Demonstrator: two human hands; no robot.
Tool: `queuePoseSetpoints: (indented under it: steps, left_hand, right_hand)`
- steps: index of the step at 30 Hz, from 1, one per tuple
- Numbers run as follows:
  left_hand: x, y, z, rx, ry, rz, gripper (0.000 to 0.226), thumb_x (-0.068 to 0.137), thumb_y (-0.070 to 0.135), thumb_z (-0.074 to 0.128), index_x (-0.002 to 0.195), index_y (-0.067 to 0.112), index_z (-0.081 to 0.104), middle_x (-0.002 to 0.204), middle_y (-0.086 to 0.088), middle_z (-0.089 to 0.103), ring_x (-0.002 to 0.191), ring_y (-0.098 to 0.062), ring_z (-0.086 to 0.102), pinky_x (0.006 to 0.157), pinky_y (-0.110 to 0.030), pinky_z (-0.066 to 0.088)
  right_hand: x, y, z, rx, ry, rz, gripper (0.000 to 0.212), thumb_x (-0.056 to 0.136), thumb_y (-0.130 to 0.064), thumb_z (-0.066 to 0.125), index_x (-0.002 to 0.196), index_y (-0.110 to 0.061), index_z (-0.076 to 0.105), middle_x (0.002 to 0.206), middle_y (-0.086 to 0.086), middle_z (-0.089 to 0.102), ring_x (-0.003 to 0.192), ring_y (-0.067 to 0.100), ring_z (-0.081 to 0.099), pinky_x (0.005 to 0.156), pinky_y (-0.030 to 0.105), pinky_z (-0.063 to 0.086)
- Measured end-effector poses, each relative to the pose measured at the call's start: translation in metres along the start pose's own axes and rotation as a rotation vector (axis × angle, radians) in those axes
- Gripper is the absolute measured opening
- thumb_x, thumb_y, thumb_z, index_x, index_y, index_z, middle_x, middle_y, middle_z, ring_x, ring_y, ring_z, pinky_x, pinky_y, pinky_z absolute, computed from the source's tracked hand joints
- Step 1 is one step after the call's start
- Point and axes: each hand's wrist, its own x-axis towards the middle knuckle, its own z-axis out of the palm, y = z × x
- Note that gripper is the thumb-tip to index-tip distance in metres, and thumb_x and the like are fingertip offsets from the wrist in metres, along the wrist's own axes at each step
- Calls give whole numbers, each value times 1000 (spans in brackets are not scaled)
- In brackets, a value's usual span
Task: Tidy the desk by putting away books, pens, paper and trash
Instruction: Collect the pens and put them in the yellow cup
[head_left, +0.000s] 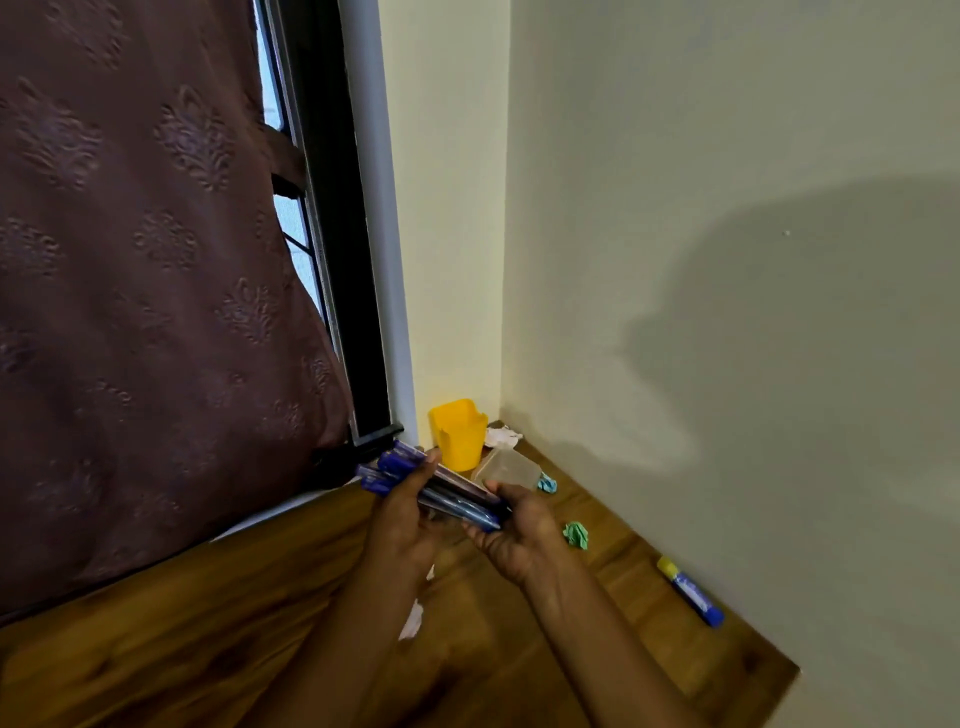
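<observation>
- Up in both hands is a bundle of pens (464, 505): slim blue barrels with darker blue caps fanned out at the far-left end, slightly blurred.
- The left hand (408, 525) has its grip curled round the middle of the bundle. The right hand (519, 538) pinches the near-right ends, thumb on top.
- The pens run slantwise across both grips above the worktop (208, 623), with the caps poking out past the left fingers.
- The worktop is glossy brown wood grain.
- Just beyond the pens, in the far corner, stands a yellow plastic cup (460, 436) with a notched rim.
- Beside the cup sits a clear plastic box (511, 467), with crumpled white paper (501, 437) behind it.
- Two teal paper balls (576, 535) lie to the right.
- A blue glue stick (691, 592) with a yellow cap lies flat along the right wall.
- On the left hangs a brown embossed curtain (156, 260).
</observation>
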Motion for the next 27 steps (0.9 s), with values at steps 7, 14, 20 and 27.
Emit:
queuePoseSetpoints:
  steps: [7,14,20,27]
  left_hand:
    - [111,19,58,66,22,93,16,83,5,66,91,19,62,91,-5,64,93,-24,60,68,-40,50]
    - [199,21,87,19,184,174,41,80,4,70,119,10,58,101,-11,64,95,-26,60,61,-39,50]
    - [229,12,70,-79,291,192,49,79,9,73,125,9,56,115,-14,63,100,-27,62,63,-39,54]
    - [238,6,58,-84,326,272,47,79,10,72,123,13,55,111,-12,63,97,-24,63,60,-35,53]
  right_hand:
    - [129,-88,43,-201,25,41,24,96,-6,33,83,0,52,87,20,54,74,33,53,43,35,54]
    - [227,-131,67,-463,103,91,20,98,-14,36,97,1,49,90,19,54,77,32,55,75,41,51]
    - [253,-132,67,-543,3,156,25,99,-23,36,106,-2,49,92,16,55,78,30,53,73,40,46]
    - [250,-145,65,-670,-53,226,49,101,-32,36,135,3,39,135,20,45,125,36,45,106,43,35]
